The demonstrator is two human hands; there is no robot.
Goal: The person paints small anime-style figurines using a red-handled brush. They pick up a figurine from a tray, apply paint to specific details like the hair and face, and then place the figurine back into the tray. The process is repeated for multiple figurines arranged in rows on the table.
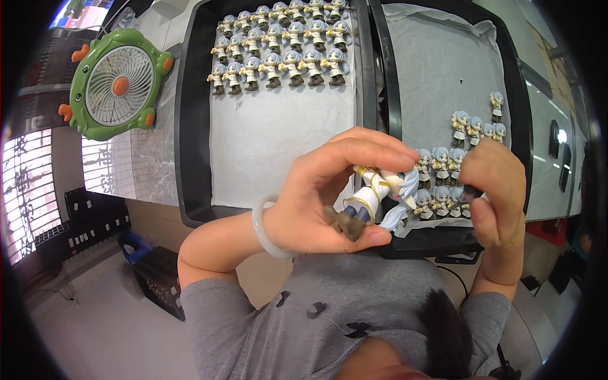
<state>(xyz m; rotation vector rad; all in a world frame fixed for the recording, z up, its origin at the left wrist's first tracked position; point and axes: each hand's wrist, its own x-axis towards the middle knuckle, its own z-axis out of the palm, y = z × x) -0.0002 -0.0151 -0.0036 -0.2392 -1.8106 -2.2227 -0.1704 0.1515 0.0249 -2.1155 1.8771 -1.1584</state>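
My left hand [307,190] is closed around a small figurine [368,197] with pale blue hair, a white dress with gold trim and dark boots. It lies tilted between my fingers and thumb, its head toward the right. Beside it on the right, my right hand [500,180] is curled with thumb and fingers pinched together. A small dark object [469,195], like the end of a thin tool, juts from that pinch toward the figurine; its exact kind cannot be made out. Both hands are above the near part of the trays.
On the left, a black tray [193,152] lined with white sheet holds rows of similar figurines [272,39] at its far end. A second black tray [521,136] to the right has more figurines [439,161] near its front. A green fan [120,85] stands at the far left.
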